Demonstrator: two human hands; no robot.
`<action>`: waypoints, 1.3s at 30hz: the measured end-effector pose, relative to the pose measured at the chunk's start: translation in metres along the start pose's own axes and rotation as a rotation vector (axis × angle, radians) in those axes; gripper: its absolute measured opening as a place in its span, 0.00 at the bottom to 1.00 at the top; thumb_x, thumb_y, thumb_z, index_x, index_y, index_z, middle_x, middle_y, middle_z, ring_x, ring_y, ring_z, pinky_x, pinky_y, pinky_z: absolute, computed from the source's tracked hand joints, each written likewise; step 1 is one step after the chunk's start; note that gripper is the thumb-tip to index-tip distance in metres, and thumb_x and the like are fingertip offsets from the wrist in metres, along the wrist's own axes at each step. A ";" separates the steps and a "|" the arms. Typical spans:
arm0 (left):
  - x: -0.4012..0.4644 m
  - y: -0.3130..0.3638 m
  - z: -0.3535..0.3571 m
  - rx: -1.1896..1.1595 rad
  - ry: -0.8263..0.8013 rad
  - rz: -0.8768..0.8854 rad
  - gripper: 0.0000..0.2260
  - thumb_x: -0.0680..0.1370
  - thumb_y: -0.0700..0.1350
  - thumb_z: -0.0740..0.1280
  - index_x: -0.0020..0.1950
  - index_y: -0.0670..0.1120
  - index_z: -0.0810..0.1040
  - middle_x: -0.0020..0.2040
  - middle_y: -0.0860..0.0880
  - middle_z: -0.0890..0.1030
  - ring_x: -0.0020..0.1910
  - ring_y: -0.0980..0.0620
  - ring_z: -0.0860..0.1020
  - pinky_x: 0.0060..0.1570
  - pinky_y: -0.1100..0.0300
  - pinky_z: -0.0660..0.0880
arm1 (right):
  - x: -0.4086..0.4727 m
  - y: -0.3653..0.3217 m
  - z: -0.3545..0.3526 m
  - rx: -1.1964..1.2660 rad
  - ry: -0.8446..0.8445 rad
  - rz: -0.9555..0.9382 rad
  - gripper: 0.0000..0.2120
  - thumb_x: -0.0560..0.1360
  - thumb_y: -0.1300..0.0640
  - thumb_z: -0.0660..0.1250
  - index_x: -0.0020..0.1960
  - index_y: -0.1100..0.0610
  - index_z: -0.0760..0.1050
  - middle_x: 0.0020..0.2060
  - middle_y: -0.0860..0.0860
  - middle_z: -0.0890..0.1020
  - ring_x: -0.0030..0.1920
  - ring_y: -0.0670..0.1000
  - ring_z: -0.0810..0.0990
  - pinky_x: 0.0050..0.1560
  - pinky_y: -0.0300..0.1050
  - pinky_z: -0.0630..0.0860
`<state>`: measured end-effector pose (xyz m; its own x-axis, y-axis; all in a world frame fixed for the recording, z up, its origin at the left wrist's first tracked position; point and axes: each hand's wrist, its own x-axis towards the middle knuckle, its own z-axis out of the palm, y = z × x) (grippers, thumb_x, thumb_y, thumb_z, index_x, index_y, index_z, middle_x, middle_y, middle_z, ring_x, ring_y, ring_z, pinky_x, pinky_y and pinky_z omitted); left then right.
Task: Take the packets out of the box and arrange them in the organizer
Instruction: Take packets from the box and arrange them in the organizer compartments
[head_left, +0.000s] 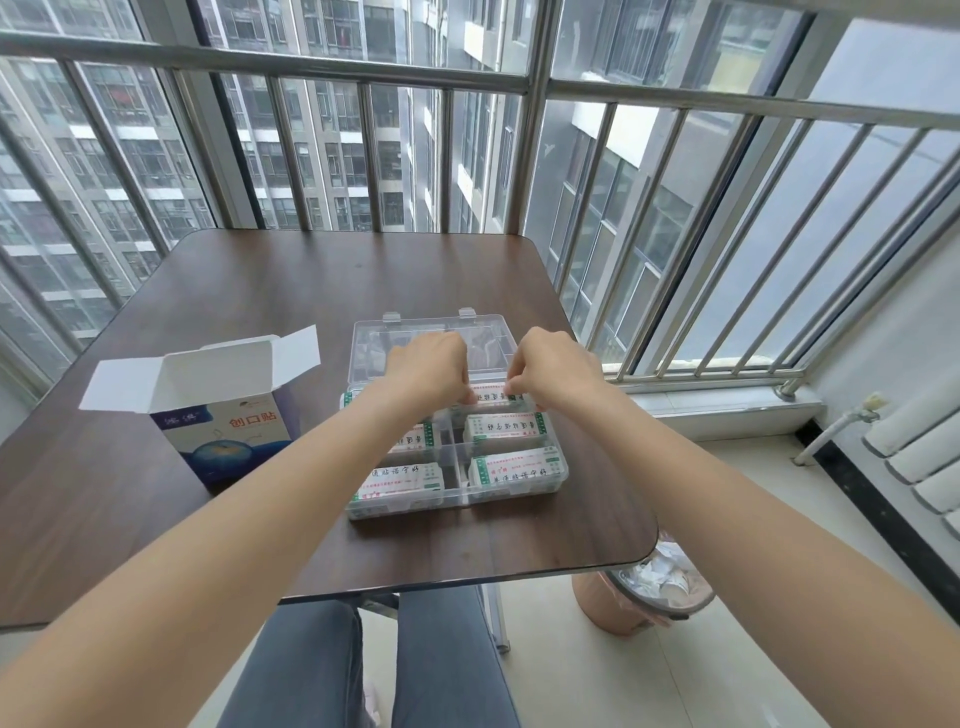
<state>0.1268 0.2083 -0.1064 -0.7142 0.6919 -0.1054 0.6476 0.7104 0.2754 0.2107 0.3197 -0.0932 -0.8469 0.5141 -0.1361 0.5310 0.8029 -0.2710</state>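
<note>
Head view: both hands, left hand (434, 370) and right hand (551, 370), apparently pinch a packet (493, 396) lying left-right.

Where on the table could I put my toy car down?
Bare table lies between the organizer lid and the window rail, also left of the box, and along the near edge. It is crowded in the middle, where both hands work packets into the organizer.
</note>
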 end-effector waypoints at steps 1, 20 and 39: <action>0.000 0.000 0.000 0.020 0.004 -0.010 0.11 0.71 0.50 0.73 0.47 0.44 0.81 0.49 0.47 0.81 0.51 0.45 0.77 0.44 0.55 0.69 | -0.001 0.000 0.001 -0.001 0.016 -0.005 0.07 0.72 0.54 0.72 0.48 0.54 0.82 0.44 0.53 0.83 0.48 0.56 0.81 0.46 0.46 0.74; -0.001 -0.012 -0.010 -0.128 0.007 -0.010 0.06 0.71 0.42 0.74 0.46 0.44 0.84 0.47 0.45 0.84 0.49 0.46 0.80 0.52 0.49 0.77 | 0.000 0.003 0.005 -0.049 0.046 -0.045 0.08 0.72 0.51 0.72 0.49 0.52 0.82 0.48 0.52 0.83 0.52 0.55 0.80 0.43 0.45 0.70; -0.007 0.004 -0.005 -0.012 -0.024 -0.020 0.07 0.73 0.45 0.73 0.50 0.49 0.83 0.50 0.49 0.82 0.53 0.46 0.78 0.45 0.56 0.71 | -0.004 0.004 0.005 -0.005 0.061 -0.041 0.09 0.72 0.49 0.72 0.49 0.53 0.81 0.48 0.51 0.83 0.52 0.55 0.80 0.44 0.45 0.70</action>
<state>0.1329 0.2062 -0.0995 -0.7202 0.6808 -0.1336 0.6301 0.7224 0.2849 0.2157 0.3192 -0.0981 -0.8644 0.4984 -0.0669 0.4965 0.8247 -0.2708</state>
